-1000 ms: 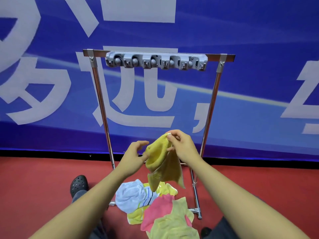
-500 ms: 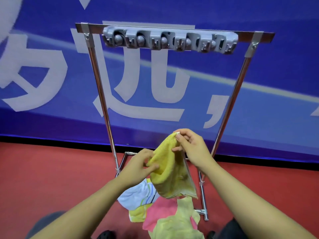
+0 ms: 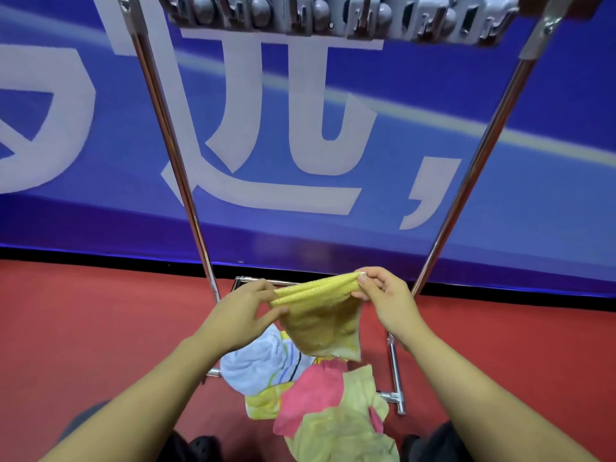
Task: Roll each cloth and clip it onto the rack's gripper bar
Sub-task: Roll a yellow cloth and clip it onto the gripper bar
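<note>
Below the gripper bar (image 3: 336,18), left hand (image 3: 243,311) and right hand (image 3: 383,298) now pinch the yellow cloth (image 3: 320,311) stretched flat, ready for rolling.

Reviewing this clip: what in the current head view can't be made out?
- Gripper bar: its top is cut off by the upper frame edge, so the clips are only partly seen.
- Yellow cloth: both ends are hidden under the left hand and right hand; how far it is rolled is unclear.
- Cloth pile: cloths overlap, so their count is uncertain.
</note>
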A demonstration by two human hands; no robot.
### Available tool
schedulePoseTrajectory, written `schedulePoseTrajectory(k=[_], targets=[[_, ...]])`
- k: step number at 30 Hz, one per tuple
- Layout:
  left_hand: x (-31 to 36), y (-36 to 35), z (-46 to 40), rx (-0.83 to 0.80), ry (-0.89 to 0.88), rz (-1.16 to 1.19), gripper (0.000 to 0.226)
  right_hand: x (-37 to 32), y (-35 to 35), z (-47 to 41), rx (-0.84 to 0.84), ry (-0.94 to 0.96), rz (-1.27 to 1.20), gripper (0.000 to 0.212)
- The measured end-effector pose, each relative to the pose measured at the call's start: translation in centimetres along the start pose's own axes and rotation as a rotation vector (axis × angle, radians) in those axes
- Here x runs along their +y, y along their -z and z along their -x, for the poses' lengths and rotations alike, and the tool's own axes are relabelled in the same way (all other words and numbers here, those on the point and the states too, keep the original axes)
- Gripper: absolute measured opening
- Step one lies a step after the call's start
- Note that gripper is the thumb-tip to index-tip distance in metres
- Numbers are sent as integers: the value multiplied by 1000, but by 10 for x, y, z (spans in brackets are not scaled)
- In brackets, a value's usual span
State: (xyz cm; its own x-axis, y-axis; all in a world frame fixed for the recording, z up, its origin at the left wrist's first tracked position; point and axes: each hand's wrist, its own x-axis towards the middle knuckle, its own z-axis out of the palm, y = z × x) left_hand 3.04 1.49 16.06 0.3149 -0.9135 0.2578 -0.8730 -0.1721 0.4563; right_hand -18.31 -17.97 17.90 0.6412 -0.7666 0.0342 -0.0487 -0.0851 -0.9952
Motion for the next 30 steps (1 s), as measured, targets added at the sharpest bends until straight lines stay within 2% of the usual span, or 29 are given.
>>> schedulePoseTrajectory(k=[2,5,10,13,14,18,21,24,27,30], targets=[[2,-2,-1,56,39,116,63,3,-6,-2,17,-10,-32,12],[10,-3,-9,160,98,344,35,5,-12,-3,86,-34,-116,13],[22,-1,-12,231,199,504,13,8,-15,-4,138,-50,-225,12],[21,2,-15,211,267,720,35,7,-14,-3,148,-45,-238,12],[20,2,-15,186,266,728,39,7,-13,-2,148,-42,-233,12],[22,2,-14,64,181,468,20,9,-10,3,126,-30,-214,12],[29,-6,-15,-9,128,404,16,11,-5,7,99,-25,-211,13],[35,-15,-15,-108,49,380,34,14,-3,9,86,-38,-214,12],[42,-19,-17,-232,-128,203,57,18,-1,11,107,-59,-203,11],[41,-21,-22,-307,-217,111,57,20,6,7,125,-35,-120,11]])
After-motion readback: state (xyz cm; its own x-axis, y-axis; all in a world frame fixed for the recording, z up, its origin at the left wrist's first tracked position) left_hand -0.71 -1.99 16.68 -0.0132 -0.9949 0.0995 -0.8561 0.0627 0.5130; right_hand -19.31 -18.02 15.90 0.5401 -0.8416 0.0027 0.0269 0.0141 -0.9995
